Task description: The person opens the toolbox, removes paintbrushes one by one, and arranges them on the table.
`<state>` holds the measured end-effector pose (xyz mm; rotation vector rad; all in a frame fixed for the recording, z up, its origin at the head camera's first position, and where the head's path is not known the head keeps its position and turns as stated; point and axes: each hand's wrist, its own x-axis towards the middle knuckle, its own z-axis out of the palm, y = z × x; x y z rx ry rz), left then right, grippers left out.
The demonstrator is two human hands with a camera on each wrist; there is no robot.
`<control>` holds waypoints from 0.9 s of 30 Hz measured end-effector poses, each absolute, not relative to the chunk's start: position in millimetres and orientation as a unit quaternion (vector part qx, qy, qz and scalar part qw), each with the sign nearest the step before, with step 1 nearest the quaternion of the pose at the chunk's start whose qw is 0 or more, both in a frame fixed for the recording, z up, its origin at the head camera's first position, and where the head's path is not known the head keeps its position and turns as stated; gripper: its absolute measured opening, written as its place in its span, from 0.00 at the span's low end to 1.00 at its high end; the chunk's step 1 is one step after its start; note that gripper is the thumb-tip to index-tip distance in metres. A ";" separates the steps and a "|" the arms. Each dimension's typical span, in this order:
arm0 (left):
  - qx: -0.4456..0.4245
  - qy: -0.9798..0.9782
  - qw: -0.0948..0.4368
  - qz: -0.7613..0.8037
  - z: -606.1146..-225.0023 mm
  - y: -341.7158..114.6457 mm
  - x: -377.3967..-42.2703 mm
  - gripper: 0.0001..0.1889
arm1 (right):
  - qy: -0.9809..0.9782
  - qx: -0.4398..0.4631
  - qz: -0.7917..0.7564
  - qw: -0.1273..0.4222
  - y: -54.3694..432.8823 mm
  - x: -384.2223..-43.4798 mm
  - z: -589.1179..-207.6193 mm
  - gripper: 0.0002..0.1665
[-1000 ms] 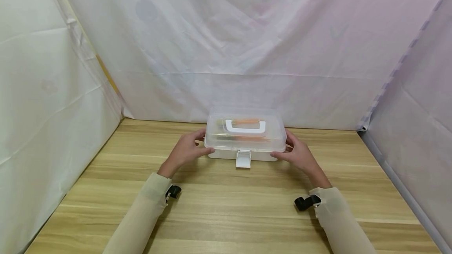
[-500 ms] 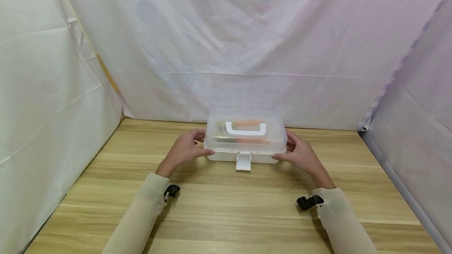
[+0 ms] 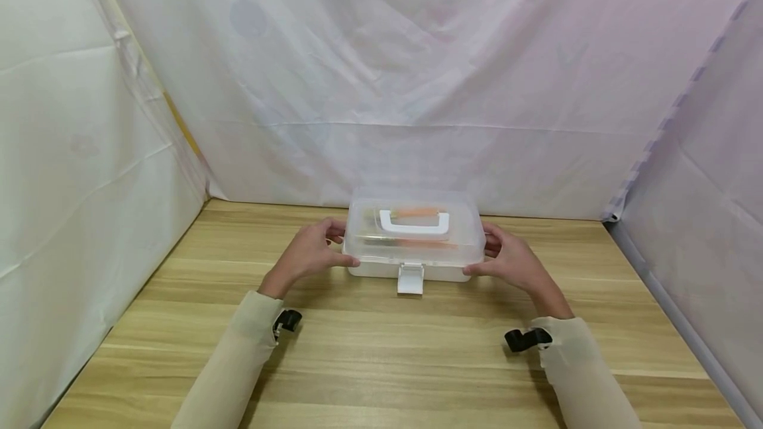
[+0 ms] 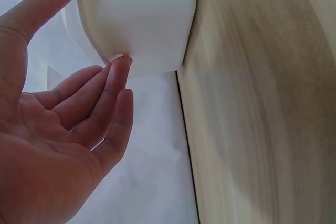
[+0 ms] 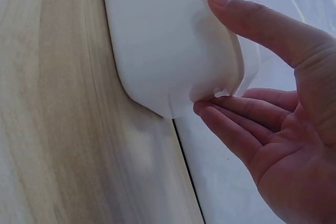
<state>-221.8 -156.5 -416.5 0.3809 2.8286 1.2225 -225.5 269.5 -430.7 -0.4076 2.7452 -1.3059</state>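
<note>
A plastic storage box (image 3: pixel 378 269) with a white base, a clear lid (image 3: pixel 369 250) and a white carry handle (image 3: pixel 414 228) rests on the table near the back. Its front latch (image 3: pixel 410 280) sticks out, flipped down. Through the lid I see blurred long items, partly orange (image 3: pixel 420 243); their kind cannot be made out. My left hand (image 3: pixel 310 253) grips the box's left end, thumb at the front corner, fingertips (image 4: pixel 122 66) on the end wall. Mirroring it, my right hand (image 3: pixel 514 260) grips the right end, with fingertips (image 5: pixel 205 107) against the white wall (image 5: pixel 163 40).
The wood-grain table (image 3: pixel 381 363) spreads in front of the box. A pale cloth curtain (image 3: pixel 381 85) hangs right behind it, and more cloth closes off the left (image 3: pixel 77 184) and right sides. Each sleeve carries a small black camera mount (image 3: pixel 527 339).
Between both hands, the box has slid a little toward me, away from the back curtain. My forearms have moved slightly outward. Lid and latch keep the same position on the box.
</note>
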 end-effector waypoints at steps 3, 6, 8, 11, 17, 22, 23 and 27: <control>0.123 0.912 0.024 0.391 -414.5 -156.7 -221.7 0.41 | 0.892 -0.142 -0.428 0.041 270.9 -225.9 -429.1 0.65; 0.125 0.911 0.030 0.392 -413.4 -157.3 -222.0 0.41 | 0.888 -0.154 -0.431 0.048 274.5 -226.7 -428.3 0.66; 0.130 0.908 0.039 0.396 -413.3 -158.4 -222.7 0.44 | 0.884 -0.162 -0.435 0.055 278.4 -227.8 -428.6 0.66; 0.142 0.904 0.050 0.400 -414.9 -160.6 -224.5 0.48 | 0.873 -0.183 -0.448 0.063 286.0 -230.1 -431.6 0.64; 0.173 0.902 0.049 0.392 -422.5 -166.9 -227.8 0.55 | 0.844 -0.215 -0.486 0.076 297.6 -235.3 -444.0 0.60; 0.193 0.893 0.050 0.404 -426.9 -169.1 -230.7 0.55 | 0.836 -0.210 -0.500 0.084 300.7 -236.3 -449.4 0.58; 0.195 0.891 0.051 0.407 -427.1 -169.2 -231.1 0.55 | 0.834 -0.208 -0.504 0.086 300.8 -236.4 -449.9 0.58; 0.197 0.887 0.054 0.414 -426.7 -169.0 -231.5 0.54 | 0.835 -0.203 -0.504 0.087 301.1 -236.2 -450.7 0.57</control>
